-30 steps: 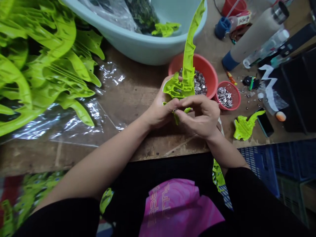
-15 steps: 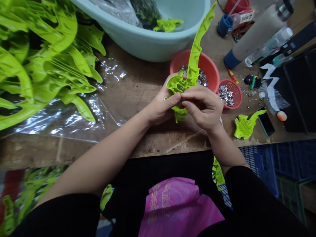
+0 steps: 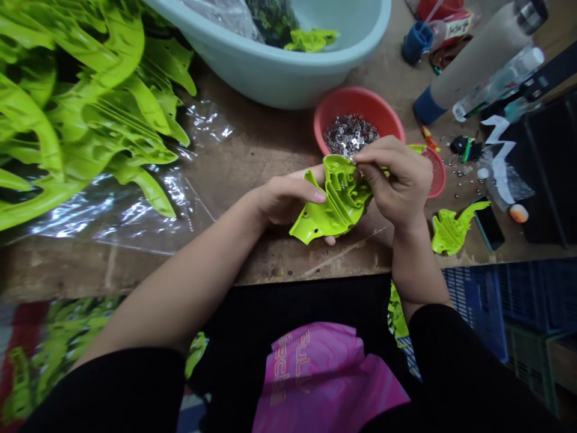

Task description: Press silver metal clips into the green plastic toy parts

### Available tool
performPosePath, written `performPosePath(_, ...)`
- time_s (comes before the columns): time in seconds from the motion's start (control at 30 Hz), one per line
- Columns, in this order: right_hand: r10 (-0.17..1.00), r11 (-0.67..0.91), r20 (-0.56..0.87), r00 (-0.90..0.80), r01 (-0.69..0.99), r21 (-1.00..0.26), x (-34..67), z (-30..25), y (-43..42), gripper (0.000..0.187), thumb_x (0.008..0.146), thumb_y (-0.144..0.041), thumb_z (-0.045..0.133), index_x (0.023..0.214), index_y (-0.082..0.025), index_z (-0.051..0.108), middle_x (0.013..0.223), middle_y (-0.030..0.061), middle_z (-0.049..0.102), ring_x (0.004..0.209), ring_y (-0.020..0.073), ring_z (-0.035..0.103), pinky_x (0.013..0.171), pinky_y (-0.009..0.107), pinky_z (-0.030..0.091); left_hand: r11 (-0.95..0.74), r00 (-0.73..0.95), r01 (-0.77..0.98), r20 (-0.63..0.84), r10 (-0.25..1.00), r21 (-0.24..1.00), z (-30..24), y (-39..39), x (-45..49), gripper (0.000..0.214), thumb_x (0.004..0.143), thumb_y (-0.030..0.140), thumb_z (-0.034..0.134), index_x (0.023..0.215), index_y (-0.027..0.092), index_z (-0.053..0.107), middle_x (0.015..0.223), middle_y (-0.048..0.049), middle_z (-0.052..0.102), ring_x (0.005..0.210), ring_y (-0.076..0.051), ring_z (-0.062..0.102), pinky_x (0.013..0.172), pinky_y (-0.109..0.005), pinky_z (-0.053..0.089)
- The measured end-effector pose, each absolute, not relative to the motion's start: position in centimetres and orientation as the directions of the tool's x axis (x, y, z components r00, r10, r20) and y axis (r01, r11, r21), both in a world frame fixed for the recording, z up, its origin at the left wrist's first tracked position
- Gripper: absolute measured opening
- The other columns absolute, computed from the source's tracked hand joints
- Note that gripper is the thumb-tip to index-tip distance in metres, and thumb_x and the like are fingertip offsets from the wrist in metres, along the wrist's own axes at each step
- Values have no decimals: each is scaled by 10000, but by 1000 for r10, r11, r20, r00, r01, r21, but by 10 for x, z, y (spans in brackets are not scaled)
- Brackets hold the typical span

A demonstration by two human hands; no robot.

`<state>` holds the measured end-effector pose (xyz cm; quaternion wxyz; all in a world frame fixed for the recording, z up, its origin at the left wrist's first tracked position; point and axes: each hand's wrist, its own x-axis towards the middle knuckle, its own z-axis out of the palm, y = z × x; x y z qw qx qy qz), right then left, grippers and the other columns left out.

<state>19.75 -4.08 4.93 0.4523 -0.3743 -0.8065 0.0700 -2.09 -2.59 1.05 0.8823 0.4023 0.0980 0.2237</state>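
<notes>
The right hand (image 3: 396,180) grips the top edge of a lime-green plastic part (image 3: 336,204) with curled fingers, while the left hand (image 3: 286,201) holds it from the other side, half-open, with its thumb (image 3: 300,187) lying along the part and a fingertip (image 3: 330,240) showing beneath it. A red bowl (image 3: 360,99) of metal bits (image 3: 350,135) sits just beyond the right fingertips, and a red basket (image 3: 435,171) lies just past the right knuckles.
</notes>
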Motion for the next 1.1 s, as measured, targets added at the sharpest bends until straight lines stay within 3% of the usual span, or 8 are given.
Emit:
performPosePath(0.27,601,784,643,-475,504,-361,197,46,-39,131,1049,-267,598,1026,-282,727,1041,39,737,976,202,717,849,413,609,625,893,-340,35,448,703,1,-25,-15,669,722,278,767,1373,235,620,1011,-59,841,830,-292,825,1022,-609,681)
performPosePath(0.43,569,802,659,-492,512,-310,197,46,-38,127,1039,-226,591,1061,-288,699,1037,30,722,980,195,700,850,405,591,625,895,-363,71,441,691,0,-24,-15,571,739,257,737,1301,228,642,1035,-59,844,873,-285,831,1025,-581,692)
performPosePath(0.57,549,811,670,-499,513,-282,198,44,-37,134,1034,-215,606,1079,-301,698,1039,22,727,977,191,698,841,399,597,604,885,-326,9,466,727,3,-25,-15,768,706,315,760,1446,217,577,1200,-112,827,1027,-374,831,1089,-657,642)
performPosePath(0.83,696,712,562,-448,535,-455,202,37,-33,119,1044,-392,632,1028,-321,726,1034,23,724,1049,251,695,1023,574,584,604,888,-355,55,457,714,7,-26,-16,787,715,319,735,1472,219,545,1289,-129,807,1101,-392,815,1044,-647,669)
performPosePath(1.0,690,716,582,-430,523,-461,202,36,-33,111,1037,-385,632,1033,-320,722,1026,22,725,1033,244,693,1015,571,591,612,901,-342,64,430,713,7,-25,-16,778,715,349,757,1458,243,556,1311,-118,799,1210,-405,784,1071,-638,661)
performPosePath(1.1,671,735,594,-443,501,-457,202,35,-33,79,1032,-359,642,1041,-322,711,1032,16,726,1042,243,692,1020,562,580,606,900,-335,53,434,722,6,-25,-16,753,700,333,750,1425,231,573,1258,-108,819,1099,-370,820,1077,-621,661)
